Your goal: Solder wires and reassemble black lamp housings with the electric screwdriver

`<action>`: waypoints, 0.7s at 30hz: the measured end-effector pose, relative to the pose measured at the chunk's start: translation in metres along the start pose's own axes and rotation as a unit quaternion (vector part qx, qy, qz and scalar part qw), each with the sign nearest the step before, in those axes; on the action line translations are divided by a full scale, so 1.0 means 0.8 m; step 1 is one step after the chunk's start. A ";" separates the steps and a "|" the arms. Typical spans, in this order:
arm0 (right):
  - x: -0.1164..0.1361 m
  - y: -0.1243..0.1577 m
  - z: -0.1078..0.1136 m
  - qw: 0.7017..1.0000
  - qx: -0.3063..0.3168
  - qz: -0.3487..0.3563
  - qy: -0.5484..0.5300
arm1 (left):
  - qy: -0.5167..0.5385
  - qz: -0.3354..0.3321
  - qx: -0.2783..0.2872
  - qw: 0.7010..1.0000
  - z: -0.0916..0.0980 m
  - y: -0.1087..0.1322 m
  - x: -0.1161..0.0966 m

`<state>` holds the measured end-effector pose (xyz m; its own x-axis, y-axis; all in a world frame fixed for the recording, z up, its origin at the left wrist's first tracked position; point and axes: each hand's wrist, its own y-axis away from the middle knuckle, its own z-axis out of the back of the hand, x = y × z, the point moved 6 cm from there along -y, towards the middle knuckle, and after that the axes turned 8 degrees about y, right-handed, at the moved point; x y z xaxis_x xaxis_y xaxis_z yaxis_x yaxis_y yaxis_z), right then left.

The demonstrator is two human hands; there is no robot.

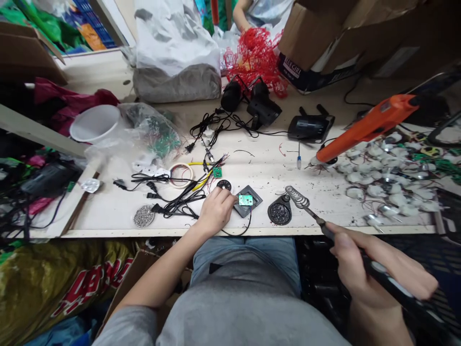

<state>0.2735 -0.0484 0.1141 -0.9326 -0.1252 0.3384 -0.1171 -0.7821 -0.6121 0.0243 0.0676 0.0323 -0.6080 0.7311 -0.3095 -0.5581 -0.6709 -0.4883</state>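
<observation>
My left hand (216,209) rests on the white bench with its fingers curled against a dark square housing (248,202) that carries a small green circuit board (245,200). My right hand (363,269) is closed round the handle of a soldering iron (317,220), held off the near edge of the bench. The iron's tip reaches into the wire coil of its stand (297,197), next to a black round-headed part (280,212). A second green board (217,171) with coloured wires lies a little farther back.
An orange glue gun (363,126) leans at the right above a heap of small white lamp parts (378,182). Black cables (173,197), a tape roll (181,174), black lamp housings (262,108), a white bowl (95,122), plastic bags and cardboard boxes crowd the bench. Another person sits at the far side.
</observation>
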 end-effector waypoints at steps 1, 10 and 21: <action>0.012 -0.011 -0.006 0.999 -0.012 0.022 0.022 | -0.002 0.002 -0.001 1.000 0.000 0.000 -0.001; -0.015 0.015 -0.067 0.983 0.010 -0.182 -0.008 | 0.075 0.107 -0.128 0.983 0.046 0.028 0.009; 0.065 0.017 -0.131 0.984 0.103 0.013 -0.145 | 0.047 0.165 -0.146 0.974 0.077 0.093 0.014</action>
<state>0.1880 -0.0019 0.0484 -0.7945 -0.2927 0.5321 0.0051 -0.8794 -0.4761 -0.0589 0.0180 0.0429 -0.6652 0.4988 -0.5556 -0.1476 -0.8173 -0.5569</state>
